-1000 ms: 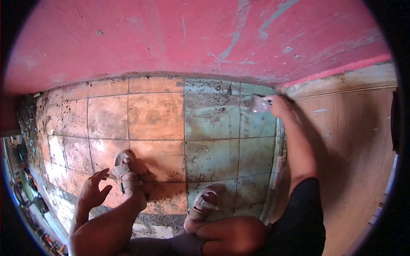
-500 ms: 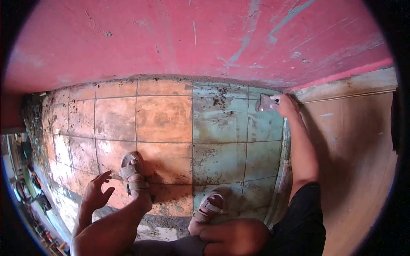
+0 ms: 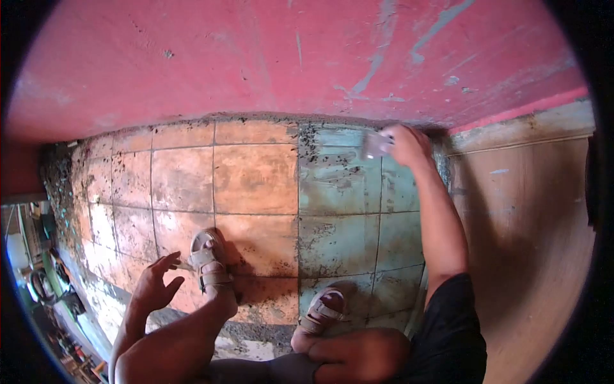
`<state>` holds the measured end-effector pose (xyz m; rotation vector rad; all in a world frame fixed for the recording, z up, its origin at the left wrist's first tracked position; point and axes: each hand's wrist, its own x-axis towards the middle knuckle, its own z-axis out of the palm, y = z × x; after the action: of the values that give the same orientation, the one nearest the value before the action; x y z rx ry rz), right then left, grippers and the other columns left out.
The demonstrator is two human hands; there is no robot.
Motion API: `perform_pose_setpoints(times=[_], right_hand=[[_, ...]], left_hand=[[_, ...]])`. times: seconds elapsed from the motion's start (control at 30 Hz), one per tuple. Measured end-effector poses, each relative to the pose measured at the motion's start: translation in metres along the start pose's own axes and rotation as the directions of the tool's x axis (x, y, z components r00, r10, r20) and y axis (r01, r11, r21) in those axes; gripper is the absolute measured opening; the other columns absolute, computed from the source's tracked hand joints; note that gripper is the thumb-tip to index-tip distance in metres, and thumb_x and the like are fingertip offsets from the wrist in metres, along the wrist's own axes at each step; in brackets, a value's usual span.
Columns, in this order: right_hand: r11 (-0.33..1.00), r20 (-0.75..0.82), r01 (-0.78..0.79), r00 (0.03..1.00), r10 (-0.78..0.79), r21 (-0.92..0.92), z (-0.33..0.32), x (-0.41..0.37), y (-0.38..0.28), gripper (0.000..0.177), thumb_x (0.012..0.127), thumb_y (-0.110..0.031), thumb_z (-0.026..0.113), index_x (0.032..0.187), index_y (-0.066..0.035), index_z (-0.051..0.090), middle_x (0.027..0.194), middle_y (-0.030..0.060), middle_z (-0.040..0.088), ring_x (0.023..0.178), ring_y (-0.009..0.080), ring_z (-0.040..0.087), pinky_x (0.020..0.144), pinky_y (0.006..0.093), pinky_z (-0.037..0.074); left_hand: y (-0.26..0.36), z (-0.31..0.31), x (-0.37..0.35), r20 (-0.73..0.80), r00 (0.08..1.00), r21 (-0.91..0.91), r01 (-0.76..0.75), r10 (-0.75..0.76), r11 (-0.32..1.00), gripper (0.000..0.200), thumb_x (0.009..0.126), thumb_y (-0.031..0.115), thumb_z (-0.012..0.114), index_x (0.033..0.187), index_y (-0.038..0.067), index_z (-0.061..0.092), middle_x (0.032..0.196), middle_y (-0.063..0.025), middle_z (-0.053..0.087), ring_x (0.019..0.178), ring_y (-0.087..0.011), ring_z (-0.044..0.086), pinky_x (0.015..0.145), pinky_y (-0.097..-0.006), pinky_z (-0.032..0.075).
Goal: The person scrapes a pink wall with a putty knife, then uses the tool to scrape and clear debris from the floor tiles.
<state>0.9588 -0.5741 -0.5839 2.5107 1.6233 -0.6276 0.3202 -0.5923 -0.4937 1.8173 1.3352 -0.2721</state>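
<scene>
My right hand (image 3: 407,144) is closed around a flat metal scraper (image 3: 376,145), which is partly smeared by motion. Its blade is down at the green tiles (image 3: 342,192), near the foot of the pink wall, and the handle is hidden in my fingers. Dark crumbs of dirt (image 3: 309,144) lie on the tiles to the left of the blade. My left hand (image 3: 155,285) hangs over my left leg, beside the sandal (image 3: 210,262), with its fingers apart and nothing in them.
A pink wall (image 3: 192,64) with grey scuffs runs along the far side. At the right stands a brown wooden panel (image 3: 524,211). Orange tiles (image 3: 252,176) with dirt cover the left floor. Assorted items (image 3: 48,281) sit at the far left. My right sandal (image 3: 323,310) rests on green tile.
My right hand has moved left along the wall's foot with the scraper, away from the corner. The dirt crumbs now sit closer to the wall. My left hand stays open by my leg.
</scene>
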Motion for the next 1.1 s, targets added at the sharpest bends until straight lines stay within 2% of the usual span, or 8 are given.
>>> perform_pose_setpoints(times=[0.13, 0.37, 0.43, 0.5, 0.63, 0.9, 0.97, 1.1], right_hand=[[0.991, -0.114, -0.116, 0.986, 0.123, 0.072, 0.033, 0.008, -0.001, 0.033, 0.087, -0.029, 0.084, 0.119, -0.023, 0.08, 0.113, 0.0106, 0.079, 0.106, 0.0303, 0.077, 0.094, 0.0433, 0.057], [0.964, -0.099, 0.255, 0.964, -0.247, 0.08, 0.072, 0.047, -0.161, 0.034, 0.091, -0.022, 0.072, 0.125, -0.028, 0.077, 0.112, 0.009, 0.079, 0.106, 0.033, 0.076, 0.095, 0.0466, 0.058], [0.924, 0.038, 0.105, 0.991, -0.128, 0.368, 0.029, 0.014, -0.149, 0.034, 0.092, -0.018, 0.071, 0.123, -0.028, 0.078, 0.11, 0.0089, 0.08, 0.103, 0.0302, 0.076, 0.094, 0.0464, 0.058], [0.942, -0.196, 0.173, 0.973, -0.118, 0.287, 0.044, 0.009, -0.072, 0.035, 0.09, -0.023, 0.078, 0.126, -0.024, 0.078, 0.114, 0.0095, 0.079, 0.102, 0.0272, 0.077, 0.093, 0.0426, 0.059], [0.987, -0.109, -0.01, 0.994, 0.028, 0.16, 0.062, -0.022, 0.078, 0.046, 0.082, -0.032, 0.089, 0.124, -0.019, 0.079, 0.12, 0.0102, 0.078, 0.11, 0.0303, 0.075, 0.096, 0.0395, 0.058], [0.905, -0.062, 0.089, 0.996, -0.069, 0.417, 0.104, 0.005, -0.128, 0.022, 0.09, -0.019, 0.072, 0.111, -0.019, 0.08, 0.097, 0.0139, 0.08, 0.089, 0.0341, 0.078, 0.082, 0.0472, 0.06], [0.957, -0.157, 0.262, 0.958, -0.241, 0.128, 0.123, 0.018, -0.16, 0.024, 0.091, -0.016, 0.069, 0.112, -0.018, 0.08, 0.094, 0.0121, 0.08, 0.086, 0.0331, 0.078, 0.08, 0.0461, 0.061], [0.907, -0.103, 0.061, 0.995, -0.02, 0.417, 0.041, -0.041, -0.046, 0.034, 0.084, -0.027, 0.083, 0.117, -0.019, 0.08, 0.098, 0.0154, 0.079, 0.086, 0.0328, 0.077, 0.079, 0.0414, 0.06]], left_hand=[[-0.023, 0.016, -0.006, 0.057, 0.998, -0.038, 0.038, -0.036, 0.999, 0.067, 0.088, 0.012, 0.081, 0.149, 0.004, 0.055, 0.123, -0.0185, 0.074, 0.111, -0.0312, 0.073, 0.096, -0.0437, 0.058], [0.014, 0.014, 0.019, 0.074, 0.996, -0.034, -0.045, 0.048, 0.998, 0.065, 0.089, 0.008, 0.079, 0.149, 0.004, 0.055, 0.123, -0.0199, 0.073, 0.113, -0.0316, 0.073, 0.098, -0.0434, 0.058], [0.01, 0.014, 0.018, 0.025, 0.998, -0.014, -0.05, 0.05, 0.999, 0.064, 0.089, 0.007, 0.079, 0.149, 0.004, 0.055, 0.124, -0.0205, 0.073, 0.113, -0.0317, 0.073, 0.098, -0.0435, 0.058], [0.003, 0.012, 0.01, 0.002, 1.0, -0.034, -0.008, 0.008, 0.999, 0.062, 0.089, 0.008, 0.078, 0.148, 0.004, 0.057, 0.124, -0.0199, 0.073, 0.112, -0.0309, 0.073, 0.098, -0.0433, 0.058], [-0.028, 0.022, -0.011, 0.029, 0.993, -0.08, 0.115, -0.113, 0.99, 0.063, 0.09, 0.011, 0.079, 0.149, 0.005, 0.056, 0.122, -0.0173, 0.074, 0.111, -0.0296, 0.074, 0.097, -0.0427, 0.059], [0.011, 0.024, 0.027, 0.091, 0.996, -0.062, -0.013, 0.019, 0.998, 0.062, 0.091, 0.01, 0.079, 0.148, 0.004, 0.056, 0.123, -0.0177, 0.074, 0.11, -0.0295, 0.074, 0.097, -0.0428, 0.059], [0.014, 0.022, 0.032, 0.082, 0.996, -0.005, -0.035, 0.035, 0.999, 0.062, 0.091, 0.01, 0.079, 0.148, 0.004, 0.057, 0.122, -0.0175, 0.074, 0.11, -0.0293, 0.074, 0.097, -0.0429, 0.058], [0.0, 0.016, 0.015, 0.022, 0.999, -0.018, -0.027, 0.027, 0.999, 0.063, 0.089, 0.009, 0.08, 0.148, 0.005, 0.057, 0.122, -0.0168, 0.074, 0.11, -0.0289, 0.073, 0.095, -0.0416, 0.058]])
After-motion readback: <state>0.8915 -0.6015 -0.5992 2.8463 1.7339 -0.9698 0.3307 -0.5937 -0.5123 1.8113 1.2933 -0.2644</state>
